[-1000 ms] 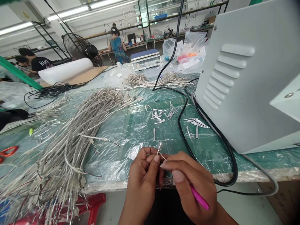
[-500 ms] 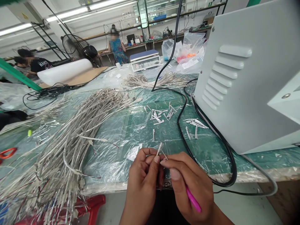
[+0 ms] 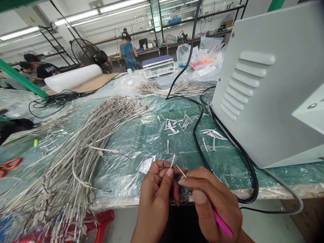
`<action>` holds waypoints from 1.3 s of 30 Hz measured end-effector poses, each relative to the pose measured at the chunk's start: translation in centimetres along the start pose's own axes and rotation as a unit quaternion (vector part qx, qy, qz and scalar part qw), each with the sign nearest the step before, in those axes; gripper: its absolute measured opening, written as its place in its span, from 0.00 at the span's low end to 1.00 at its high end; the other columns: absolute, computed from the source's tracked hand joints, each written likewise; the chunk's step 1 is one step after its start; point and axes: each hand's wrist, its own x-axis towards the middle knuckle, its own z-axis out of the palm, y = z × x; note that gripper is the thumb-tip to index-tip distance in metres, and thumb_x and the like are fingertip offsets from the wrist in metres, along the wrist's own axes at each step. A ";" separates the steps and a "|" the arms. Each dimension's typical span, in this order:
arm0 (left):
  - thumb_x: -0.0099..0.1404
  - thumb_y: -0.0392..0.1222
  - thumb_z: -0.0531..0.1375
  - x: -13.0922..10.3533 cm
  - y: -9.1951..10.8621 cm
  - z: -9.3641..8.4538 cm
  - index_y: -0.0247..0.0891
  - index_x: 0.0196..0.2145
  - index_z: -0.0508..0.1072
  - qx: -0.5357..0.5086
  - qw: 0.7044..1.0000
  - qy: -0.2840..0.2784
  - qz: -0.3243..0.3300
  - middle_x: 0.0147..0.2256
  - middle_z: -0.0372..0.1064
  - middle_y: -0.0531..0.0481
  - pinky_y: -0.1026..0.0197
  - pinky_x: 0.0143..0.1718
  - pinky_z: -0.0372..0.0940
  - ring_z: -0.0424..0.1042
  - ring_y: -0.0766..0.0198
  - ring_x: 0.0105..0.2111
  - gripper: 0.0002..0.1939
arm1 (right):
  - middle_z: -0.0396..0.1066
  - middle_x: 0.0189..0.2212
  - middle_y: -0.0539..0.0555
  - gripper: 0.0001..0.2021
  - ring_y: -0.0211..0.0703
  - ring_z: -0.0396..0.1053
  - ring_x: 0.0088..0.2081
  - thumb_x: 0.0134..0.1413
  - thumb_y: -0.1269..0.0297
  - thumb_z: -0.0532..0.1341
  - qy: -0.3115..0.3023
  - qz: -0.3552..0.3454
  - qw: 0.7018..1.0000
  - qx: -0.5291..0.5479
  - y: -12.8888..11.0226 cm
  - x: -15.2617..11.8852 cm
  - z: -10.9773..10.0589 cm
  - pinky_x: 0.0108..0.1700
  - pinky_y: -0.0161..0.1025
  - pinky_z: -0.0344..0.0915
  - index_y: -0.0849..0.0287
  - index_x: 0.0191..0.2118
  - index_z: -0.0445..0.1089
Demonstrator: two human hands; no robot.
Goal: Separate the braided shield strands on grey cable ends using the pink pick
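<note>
Near the table's front edge my left hand is closed, pinching a cable end between thumb and fingers. Silvery strands fan out at its top; the rest is hidden in the hand. Just to the right, my right hand grips a pink-handled pick. Its thin metal tip points up and left, a little apart from the strands. Beyond the hands, several silvery strips lie on the plastic-covered table. A large bundle of braided cables spreads to the left.
A grey metal housing with vents stands at the right, and a black cord runs beside it. Orange-handled scissors lie far left. More cables lie farther back. A red stool is below the edge. Other people sit or stand behind.
My right hand has moved right and slightly down, drawing the pick's tip away from the cable end. My left hand keeps its pinch. The whole view has shifted slightly.
</note>
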 end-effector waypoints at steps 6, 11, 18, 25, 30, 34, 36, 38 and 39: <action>0.67 0.42 0.60 0.0 0.2 0.0 0.39 0.36 0.67 -0.011 1.000 0.008 -0.003 0.20 0.64 0.60 0.71 0.19 0.57 0.61 0.73 0.17 0.05 | 0.73 0.32 0.58 0.14 0.41 0.71 0.36 0.54 0.81 0.52 -0.024 0.008 1.000 0.018 -0.2 0.5 0.0 0.43 0.42 0.71 0.68 0.41 0.73; 0.67 0.42 0.60 -0.1 0.1 -0.2 0.39 0.37 0.68 -0.011 1.000 0.007 -0.004 0.22 0.64 0.60 0.71 0.19 0.58 0.61 0.74 0.18 0.06 | 0.73 0.32 0.57 0.14 0.42 0.70 0.37 0.55 0.81 0.53 -0.036 0.014 0.999 0.018 -0.1 0.6 0.0 0.44 0.43 0.72 0.67 0.42 0.72; 0.67 0.43 0.59 -0.1 0.1 0.0 0.38 0.37 0.67 -0.001 1.000 0.008 -0.003 0.20 0.63 0.60 0.70 0.18 0.57 0.58 0.72 0.17 0.06 | 0.70 0.33 0.56 0.13 0.44 0.71 0.40 0.55 0.81 0.53 -0.039 0.023 0.999 0.015 -0.1 0.4 0.0 0.43 0.42 0.71 0.65 0.42 0.71; 0.68 0.44 0.57 -0.1 0.1 0.0 0.38 0.36 0.67 0.009 1.000 0.007 -0.009 0.18 0.62 0.59 0.69 0.19 0.55 0.56 0.72 0.17 0.07 | 0.69 0.37 0.58 0.14 0.44 0.69 0.41 0.55 0.82 0.54 -0.036 0.018 0.999 -0.002 0.2 -0.2 0.1 0.42 0.42 0.71 0.66 0.45 0.70; 0.68 0.44 0.57 0.0 0.3 0.1 0.38 0.36 0.67 0.014 1.000 0.009 -0.014 0.17 0.61 0.60 0.69 0.19 0.54 0.56 0.71 0.16 0.07 | 0.69 0.38 0.59 0.15 0.44 0.68 0.41 0.55 0.83 0.54 -0.027 0.020 0.999 -0.016 0.6 -0.4 0.4 0.41 0.42 0.71 0.67 0.47 0.69; 0.66 0.46 0.60 0.0 0.5 0.3 0.38 0.34 0.67 0.025 0.999 0.017 -0.020 0.16 0.60 0.60 0.69 0.19 0.55 0.56 0.70 0.16 0.08 | 0.69 0.37 0.59 0.15 0.44 0.68 0.41 0.57 0.83 0.54 -0.010 0.037 0.998 -0.045 0.5 -0.2 0.7 0.41 0.43 0.70 0.65 0.47 0.69; 0.65 0.46 0.61 0.0 0.6 0.4 0.39 0.34 0.67 0.029 0.999 0.020 -0.021 0.16 0.60 0.60 0.68 0.18 0.55 0.56 0.70 0.16 0.09 | 0.69 0.37 0.59 0.15 0.44 0.68 0.41 0.58 0.82 0.53 0.002 0.050 0.997 -0.054 0.5 0.0 0.9 0.41 0.43 0.70 0.64 0.47 0.70; 0.64 0.46 0.62 0.0 0.7 0.4 0.39 0.34 0.68 0.037 0.999 0.018 -0.019 0.18 0.61 0.59 0.69 0.17 0.53 0.55 0.71 0.16 0.09 | 0.69 0.36 0.58 0.15 0.45 0.68 0.42 0.58 0.82 0.53 0.021 0.060 0.996 -0.058 0.4 0.2 1.1 0.41 0.42 0.70 0.63 0.47 0.70; 0.64 0.45 0.62 0.0 0.7 0.4 0.38 0.33 0.69 0.042 0.999 0.013 -0.017 0.20 0.63 0.58 0.69 0.17 0.52 0.54 0.72 0.16 0.08 | 0.69 0.36 0.58 0.15 0.45 0.69 0.42 0.59 0.82 0.53 0.030 0.064 0.996 -0.060 0.4 0.2 1.1 0.41 0.42 0.71 0.63 0.47 0.71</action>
